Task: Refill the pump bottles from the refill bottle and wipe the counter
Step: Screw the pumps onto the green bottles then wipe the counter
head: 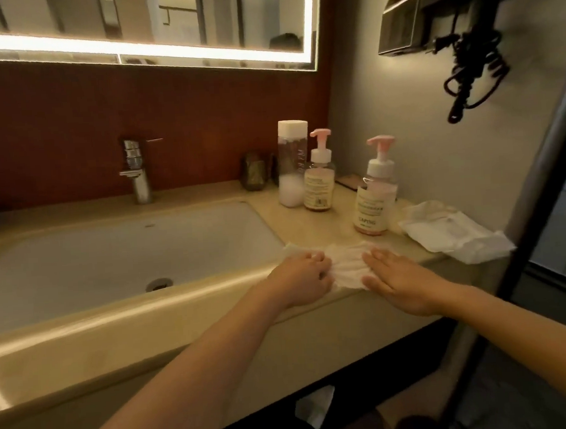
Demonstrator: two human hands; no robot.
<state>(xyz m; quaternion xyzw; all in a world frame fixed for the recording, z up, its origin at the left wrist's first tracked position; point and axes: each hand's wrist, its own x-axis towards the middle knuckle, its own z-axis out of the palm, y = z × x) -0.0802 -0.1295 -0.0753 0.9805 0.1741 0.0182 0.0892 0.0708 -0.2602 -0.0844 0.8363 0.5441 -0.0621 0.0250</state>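
Both arms stretch to the counter (328, 226): left hand (304, 279) grips the white wipe (346, 265) with curled fingers, right hand (403, 281) presses it flat, fingers straight.

The front pump bottle (375, 195), nearest the right edge of the bench (309, 227), has a pale label. Its largest line, dark capitals near the bottom, reads roughly "CAPING"; the smaller lines above are too blurred to read. The refill bottle (292, 164) by the back edge shows pale letters running down its side, perhaps "WIRO". The rear pump bottle (319, 182) beside it bears small print and a square code, both illegible.
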